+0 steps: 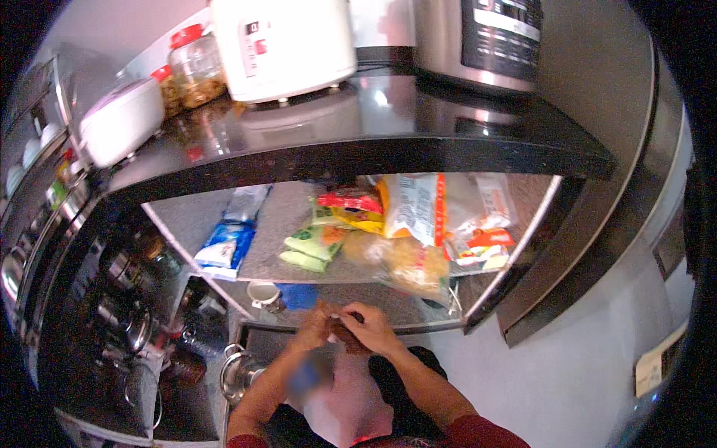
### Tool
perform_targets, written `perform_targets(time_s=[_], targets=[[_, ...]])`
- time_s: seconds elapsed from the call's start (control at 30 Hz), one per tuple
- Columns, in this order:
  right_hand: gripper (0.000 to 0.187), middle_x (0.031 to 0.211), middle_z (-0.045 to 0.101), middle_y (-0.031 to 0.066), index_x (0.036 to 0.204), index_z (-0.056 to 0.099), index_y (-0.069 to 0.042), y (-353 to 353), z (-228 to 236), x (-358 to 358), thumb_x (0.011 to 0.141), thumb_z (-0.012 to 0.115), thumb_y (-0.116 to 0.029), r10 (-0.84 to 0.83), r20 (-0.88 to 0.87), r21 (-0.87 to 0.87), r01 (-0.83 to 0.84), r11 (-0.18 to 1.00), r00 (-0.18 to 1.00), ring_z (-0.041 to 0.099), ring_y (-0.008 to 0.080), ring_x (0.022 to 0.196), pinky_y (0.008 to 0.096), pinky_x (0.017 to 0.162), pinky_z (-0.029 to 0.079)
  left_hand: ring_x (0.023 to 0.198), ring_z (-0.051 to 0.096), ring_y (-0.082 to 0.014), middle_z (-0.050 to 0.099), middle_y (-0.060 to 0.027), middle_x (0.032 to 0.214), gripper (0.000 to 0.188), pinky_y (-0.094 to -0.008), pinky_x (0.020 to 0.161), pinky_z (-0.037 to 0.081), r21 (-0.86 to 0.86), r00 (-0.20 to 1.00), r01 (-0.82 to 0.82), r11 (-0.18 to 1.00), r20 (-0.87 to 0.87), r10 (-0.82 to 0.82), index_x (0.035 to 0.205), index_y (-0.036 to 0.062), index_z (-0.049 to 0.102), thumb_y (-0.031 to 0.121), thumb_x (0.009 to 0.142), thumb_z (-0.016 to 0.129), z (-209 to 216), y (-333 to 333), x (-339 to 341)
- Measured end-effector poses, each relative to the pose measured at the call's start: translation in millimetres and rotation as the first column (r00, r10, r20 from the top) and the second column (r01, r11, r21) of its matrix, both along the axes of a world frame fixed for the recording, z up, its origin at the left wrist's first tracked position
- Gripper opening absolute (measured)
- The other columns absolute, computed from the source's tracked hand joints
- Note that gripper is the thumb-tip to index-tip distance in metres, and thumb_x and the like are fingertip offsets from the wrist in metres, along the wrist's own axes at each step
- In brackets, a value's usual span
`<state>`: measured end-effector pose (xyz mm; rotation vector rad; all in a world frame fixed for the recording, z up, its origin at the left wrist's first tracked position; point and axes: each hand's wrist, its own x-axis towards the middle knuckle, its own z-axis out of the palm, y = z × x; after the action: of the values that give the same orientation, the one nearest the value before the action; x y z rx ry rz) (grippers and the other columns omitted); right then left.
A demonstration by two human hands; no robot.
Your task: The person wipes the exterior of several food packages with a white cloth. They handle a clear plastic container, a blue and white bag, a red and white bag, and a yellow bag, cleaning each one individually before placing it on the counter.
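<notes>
Near the grey, speckled shelf (pixel 267 216), our bare left hand (pixel 318 326) and bare right hand (pixel 371 327) meet — each grip curled closed on a small dark-brown bundle (pixel 349 337).

Short dark-red sleeves (pixel 487 433), bare forearms (pixel 427 382), dark legwear (pixel 392 396)

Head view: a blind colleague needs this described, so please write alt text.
A person's left hand and right hand meet at a small brown item, too unclear to name, before a shelf of colourful packets. The black counter above bears a white appliance, a silver-and-black appliance and red-lidded jars.
</notes>
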<state>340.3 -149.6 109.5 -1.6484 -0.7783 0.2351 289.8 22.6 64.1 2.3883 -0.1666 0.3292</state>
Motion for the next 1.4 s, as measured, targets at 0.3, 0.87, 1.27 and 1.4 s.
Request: perform_targets(time_s=[0.3, 0.87, 1.27, 1.4], targets=[[0.013, 0.084, 0.06, 0.0139, 0.086, 0.06, -0.004, -52, 27, 24, 0.077, 0.063, -0.012, -0.287, 0.534, 0.047, 0.311, 0.949, 0.795, 0.06, 0.0311, 0.077, 0.038, 0.069, 0.049, 0.087, 0.056, -0.0379, 0.055, -0.0185, 0.095, 0.023, -0.0412, 0.076, 0.046, -0.413, 0.925, -0.37, 0.832, -0.243, 0.291, 0.085, 0.0088, 0.058, -0.006, 0.072, 0.046, -63, 34, -68], [0.013, 0.088, 0.052, 0.0133, 0.086, 0.053, -0.005, 98, -37, 91, 0.075, 0.056, -0.012, 0.025, 0.909, -0.27, 0.543, 0.795, 0.417, 0.05, 0.0321, 0.083, 0.0418, 0.071, 0.044, 0.092, 0.055, -0.0374, 0.056, -0.0179, 0.097, 0.025, -0.0412, 0.079, 0.045, -0.366, 0.852, -0.521, 0.771, -0.182, 0.49, 0.088, 0.0103, 0.059, -0.005, 0.072, 0.049, -34, 43, -134], [0.029, 0.099, 0.051, 0.0183, 0.101, 0.052, 0.001, 79, -31, 86, 0.072, 0.053, -0.006, 0.007, 0.981, -0.114, 0.543, 0.832, 0.195, 0.049, 0.0334, 0.087, 0.0419, 0.074, 0.04, 0.091, 0.055, -0.0368, 0.054, -0.0164, 0.094, 0.026, -0.0408, 0.078, 0.045, -0.388, 0.832, -0.505, 0.771, 0.021, 0.555, 0.09, 0.0098, 0.057, -0.006, 0.072, 0.047, -31, 42, -145], [0.019, 0.085, 0.05, 0.0177, 0.085, 0.049, -0.001, 101, -42, 111, 0.074, 0.059, -0.012, -0.021, 0.965, -0.136, 0.571, 0.81, 0.26, 0.049, 0.0329, 0.083, 0.0434, 0.069, 0.041, 0.092, 0.055, -0.0363, 0.055, -0.0164, 0.095, 0.026, -0.0404, 0.081, 0.045, -0.437, 0.82, -0.51, 0.741, 0.014, 0.572, 0.091, 0.0101, 0.059, -0.004, 0.073, 0.047, -35, 45, -145]])
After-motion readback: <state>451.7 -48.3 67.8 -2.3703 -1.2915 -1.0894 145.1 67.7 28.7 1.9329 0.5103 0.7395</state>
